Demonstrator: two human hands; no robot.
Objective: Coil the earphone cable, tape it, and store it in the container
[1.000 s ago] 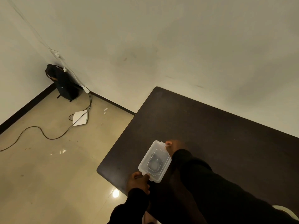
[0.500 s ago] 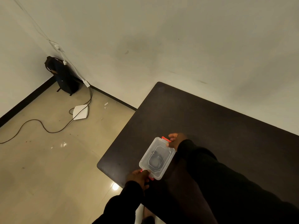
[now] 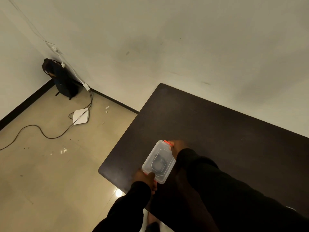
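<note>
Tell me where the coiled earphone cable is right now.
The earphone cable lies inside the clear container near the dark table's front-left corner, between the left hand and right hand.

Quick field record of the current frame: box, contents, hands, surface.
box: clear container, lid on, red clips at both ends
contents: dark coiled cable seen through lid; tape not discernible
left hand: on near end clip
right hand: on far end clip
surface: dark table, box near its left front corner
floor: white device, black bag
</note>
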